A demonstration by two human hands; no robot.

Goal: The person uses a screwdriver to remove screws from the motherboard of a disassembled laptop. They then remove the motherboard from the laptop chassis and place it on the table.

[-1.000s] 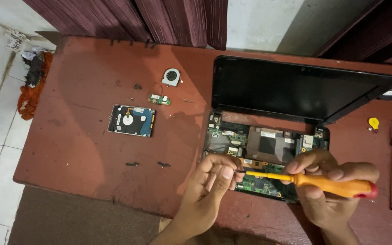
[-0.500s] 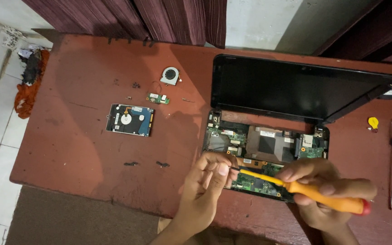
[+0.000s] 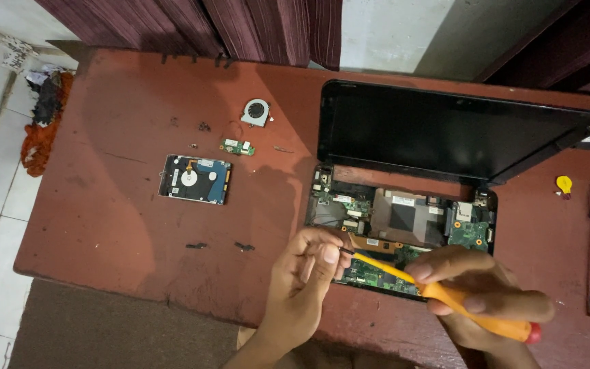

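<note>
Bare hands (image 3: 308,273), no sleeves, no rings

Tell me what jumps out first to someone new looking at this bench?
The opened laptop at centre right, its circuit boards bare under the raised dark screen. Over its front edge the right hand holds an orange-handled screwdriver, tip by the left hand. Left on the red-brown table lie a hard drive and a small fan.

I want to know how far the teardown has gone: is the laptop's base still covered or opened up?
Opened up. The laptop base has no keyboard or top cover, so green circuit boards and copper heat pipe lie bare. Its screen stands raised and dark.
</note>
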